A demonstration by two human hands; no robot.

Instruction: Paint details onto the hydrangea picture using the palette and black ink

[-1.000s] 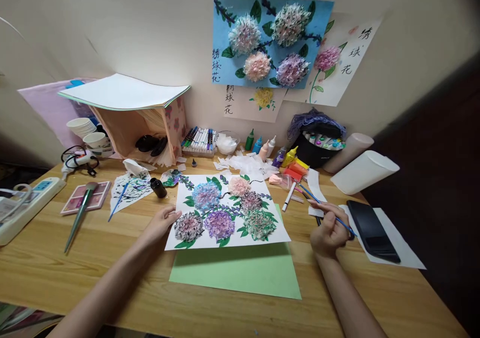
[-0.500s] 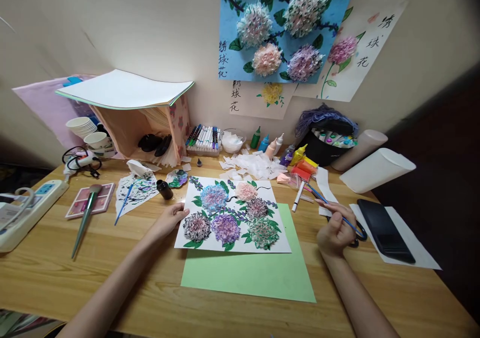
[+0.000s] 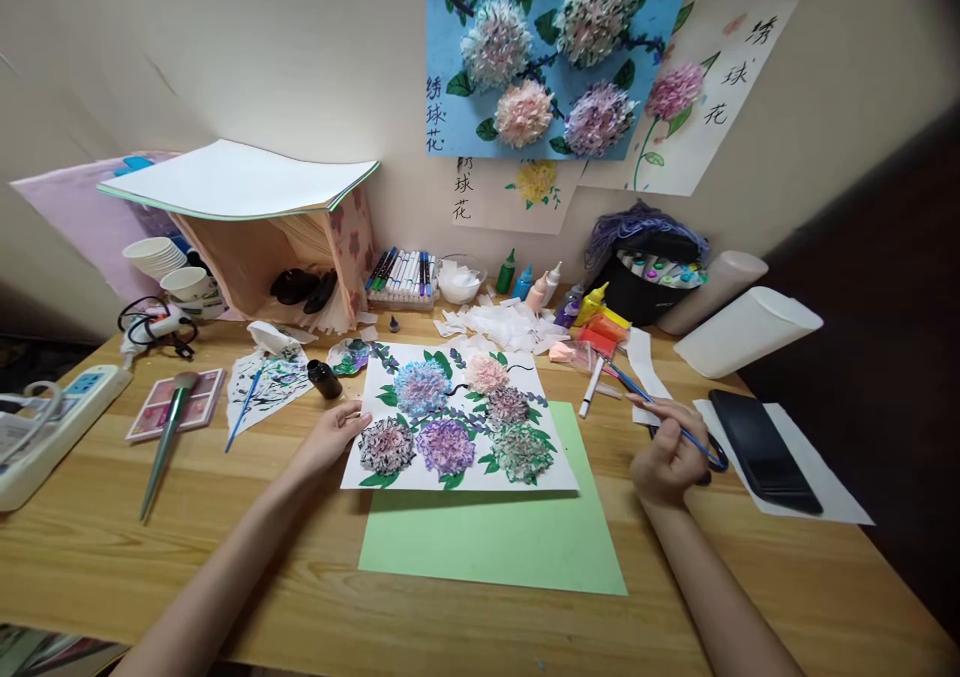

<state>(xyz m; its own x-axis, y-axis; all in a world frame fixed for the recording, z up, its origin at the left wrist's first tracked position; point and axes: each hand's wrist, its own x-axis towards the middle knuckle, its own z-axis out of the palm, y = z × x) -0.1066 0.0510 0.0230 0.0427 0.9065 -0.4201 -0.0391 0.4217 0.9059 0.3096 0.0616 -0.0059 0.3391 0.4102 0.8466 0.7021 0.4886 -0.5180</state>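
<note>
My left hand [image 3: 335, 435] pinches the left edge of a white sheet with raised paper flowers [image 3: 444, 447] in blue, pink, purple and green, with painted leaves around them. Its near edge appears slightly lifted over a light green sheet [image 3: 495, 542] lying on the table. On the right, my right hand [image 3: 670, 457] is closed around a thin blue paintbrush [image 3: 628, 382], whose tip points up and left, away from the flowers. Black-handled scissors [image 3: 718, 454] lie partly hidden behind that hand. Beside the left hand stands a small, tilted black bottle [image 3: 325, 380].
Behind the flower sheet lie white paper scraps [image 3: 510, 327], with paint bottles [image 3: 537, 292] and a marker tray [image 3: 403, 275] nearby. A phone [image 3: 763, 452] rests at right. Another brush [image 3: 244, 410], a makeup brush [image 3: 166, 447] and a power strip [image 3: 67, 432] lie at left.
The view has shifted slightly, so everything sits a little higher and further left. Both hands keep their hold, and the flower sheet's tilt has barely changed.
</note>
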